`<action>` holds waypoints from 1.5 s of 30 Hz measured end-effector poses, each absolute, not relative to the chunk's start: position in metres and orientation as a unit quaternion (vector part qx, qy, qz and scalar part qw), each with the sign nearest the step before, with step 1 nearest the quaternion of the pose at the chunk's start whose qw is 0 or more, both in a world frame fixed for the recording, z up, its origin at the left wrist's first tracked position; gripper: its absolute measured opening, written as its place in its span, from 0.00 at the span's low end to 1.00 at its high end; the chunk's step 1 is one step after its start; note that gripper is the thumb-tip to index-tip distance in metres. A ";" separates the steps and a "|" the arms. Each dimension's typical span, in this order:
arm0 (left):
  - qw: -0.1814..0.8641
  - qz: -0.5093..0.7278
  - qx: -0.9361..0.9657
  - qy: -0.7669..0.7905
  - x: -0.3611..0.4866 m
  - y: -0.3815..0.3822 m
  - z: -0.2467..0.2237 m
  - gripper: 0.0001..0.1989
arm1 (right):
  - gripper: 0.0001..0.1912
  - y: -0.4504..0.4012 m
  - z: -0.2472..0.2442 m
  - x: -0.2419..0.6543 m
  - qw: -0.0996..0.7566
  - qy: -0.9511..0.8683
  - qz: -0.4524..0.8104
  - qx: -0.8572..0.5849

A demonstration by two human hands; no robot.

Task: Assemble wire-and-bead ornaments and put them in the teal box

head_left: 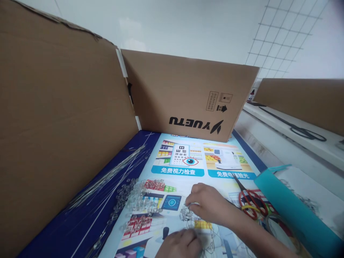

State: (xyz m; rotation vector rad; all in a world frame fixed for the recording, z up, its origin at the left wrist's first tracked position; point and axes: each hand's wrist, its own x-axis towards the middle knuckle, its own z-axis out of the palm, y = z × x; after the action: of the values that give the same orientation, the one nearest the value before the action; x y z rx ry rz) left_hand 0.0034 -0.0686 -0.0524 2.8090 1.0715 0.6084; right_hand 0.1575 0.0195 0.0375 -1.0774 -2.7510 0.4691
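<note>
My right hand [206, 202] reaches in from the right, its thumb and fingers pinched on what looks like a thin wire. Just below its fingertips lies a small cluster of transparent beads on wire [185, 214]. At the bottom edge is my left hand [178, 244], slightly blurred, its fingers curled; whatever they grip is hidden. More thin wire with beads [211, 245] trails on the printed sheet between my hands. To the left spreads a pile of loose transparent beads [139, 199]. A bundle of straight thin wires [107, 175] lies beyond the pile.
Red-handled scissors [251, 202] and a roll of tape [282, 231] lie right of my right forearm. A teal-edged box [295, 208] holds tangled wire pieces. Cardboard panels [188, 93] stand at the back and left. Another pair of scissors [303, 130] rests on a white ledge.
</note>
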 end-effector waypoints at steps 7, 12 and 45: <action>0.049 0.184 0.919 0.345 0.004 -0.067 -0.052 0.04 | 0.09 0.013 0.026 0.152 0.109 -0.936 0.114 -0.315; 0.039 0.185 0.913 0.360 0.007 -0.067 -0.047 0.05 | 0.09 0.015 0.012 0.155 0.182 -0.943 0.111 -0.254; 0.020 0.182 0.913 0.365 0.010 -0.068 -0.039 0.06 | 0.11 -0.014 -0.015 0.177 0.357 -0.749 0.394 -0.394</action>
State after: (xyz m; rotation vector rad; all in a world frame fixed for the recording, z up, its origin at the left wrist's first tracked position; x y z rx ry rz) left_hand 0.0101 -0.0676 -0.0392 2.8324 1.1332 0.5641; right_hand 0.1771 -0.0139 -0.0153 -1.0173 -1.9347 1.0177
